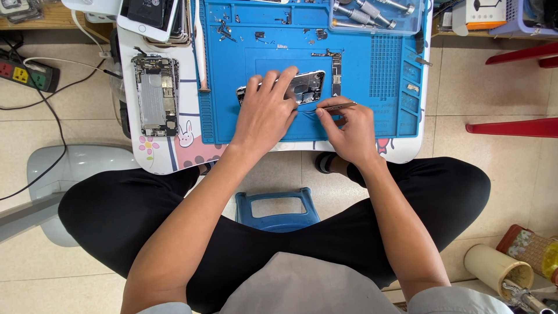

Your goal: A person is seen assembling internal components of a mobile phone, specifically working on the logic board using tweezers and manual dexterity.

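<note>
The right hand (349, 131) pinches tweezers (336, 107), tips pointing left toward the phone (305, 87). The left hand (266, 110) lies spread and open on that phone, pressing it to the blue mat (383, 75), just beyond both hands. Far left lies another opened phone (154, 96) on the tabletop (174, 157).

Bare mat (256, 125) in front of the opened phone (305, 87) gives clearance. Loose small parts (224, 29) and a screwdriver tray (375, 14) obstruct the far side; a second opened phone (156, 96) blocks the left.
</note>
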